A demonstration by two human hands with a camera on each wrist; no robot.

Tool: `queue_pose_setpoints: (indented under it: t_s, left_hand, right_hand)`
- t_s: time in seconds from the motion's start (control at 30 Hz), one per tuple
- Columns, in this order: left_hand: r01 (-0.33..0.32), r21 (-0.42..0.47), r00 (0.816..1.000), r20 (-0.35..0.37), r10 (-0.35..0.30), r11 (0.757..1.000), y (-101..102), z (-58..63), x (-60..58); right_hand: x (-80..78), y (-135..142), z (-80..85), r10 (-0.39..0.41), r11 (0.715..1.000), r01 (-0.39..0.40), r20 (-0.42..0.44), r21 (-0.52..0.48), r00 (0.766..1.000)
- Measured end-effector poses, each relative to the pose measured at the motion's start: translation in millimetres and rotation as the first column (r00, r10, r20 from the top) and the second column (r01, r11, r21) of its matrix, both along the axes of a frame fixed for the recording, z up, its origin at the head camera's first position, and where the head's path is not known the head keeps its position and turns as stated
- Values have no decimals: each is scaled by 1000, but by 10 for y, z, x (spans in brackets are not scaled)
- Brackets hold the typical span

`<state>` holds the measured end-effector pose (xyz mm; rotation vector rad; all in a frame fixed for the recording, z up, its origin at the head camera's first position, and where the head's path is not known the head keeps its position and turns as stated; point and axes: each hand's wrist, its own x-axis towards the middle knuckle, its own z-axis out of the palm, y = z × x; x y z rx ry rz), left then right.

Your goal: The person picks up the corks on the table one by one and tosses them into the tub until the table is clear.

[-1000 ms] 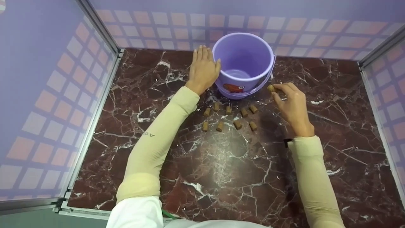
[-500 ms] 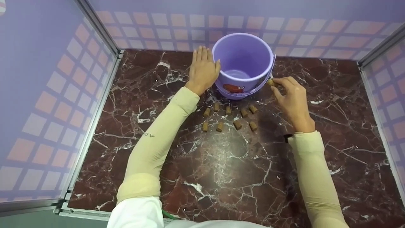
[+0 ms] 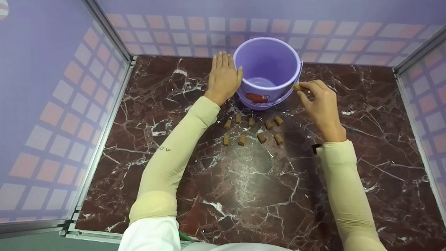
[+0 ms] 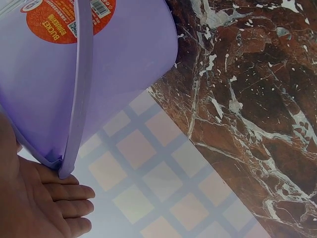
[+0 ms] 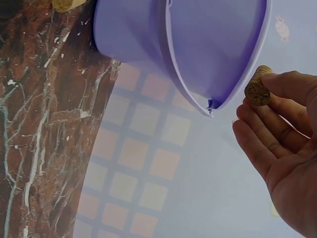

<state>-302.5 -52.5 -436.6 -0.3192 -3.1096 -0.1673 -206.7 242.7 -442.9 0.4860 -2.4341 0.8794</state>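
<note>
A purple plastic bucket (image 3: 258, 92) with a red label (image 4: 54, 20) stands upright at the back of the marble-patterned table, its handle hanging down the front. Against its left side lies my left hand (image 3: 223, 78), fingers straight, with the handle's hinge by the fingers in the left wrist view. My right hand (image 3: 320, 103) pinches a cork (image 5: 259, 87) between thumb and fingers, just outside the bucket's right rim. In front of the bucket several more corks (image 3: 251, 122) lie in two loose rows. The bucket's visible inside holds nothing.
Purple panels with a checked print (image 3: 195, 35) rise at the back and both sides, joined by metal frame strips (image 3: 108, 115). Dark red veined tabletop (image 3: 244, 188) extends toward the person. A green cord (image 3: 186, 237) shows at the front edge.
My right hand has risen and moved slightly away from the person, bringing the pinched cork up closer to the bucket's right rim. The left hand and the corks on the table stay where they were.
</note>
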Motion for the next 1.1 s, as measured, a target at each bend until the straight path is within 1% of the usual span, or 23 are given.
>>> queue_pose_setpoints:
  t_s: [0.17,0.43,0.53,0.67,0.87,1.1]
  left_hand:
    - [1,4,1000,-14,-1,1000,4,-2,-1]
    - [-2,-6,1000,2,2,1000,4,5,7]
    - [0,-2,1000,1,0,1000,1,10,9]
    - [1,-13,1000,7,-1,1000,-4,14,3]
    - [3,-18,1000,-14,-4,1000,-7,14,9]
    - [0,-29,1000,1,0,1000,-1,14,6]
  right_hand:
    - [-47,-18,46,-1,1000,1,-8,1,1000]
    - [-97,-80,100,11,1000,-11,-11,-14,1000]
    - [-116,-103,124,17,1000,-17,-23,-2,1000]
    - [-161,-135,139,33,999,-33,-40,-13,999]
    - [-213,-189,158,39,999,-39,-11,-14,999]
    - [-269,-233,147,35,999,-34,7,-27,999]
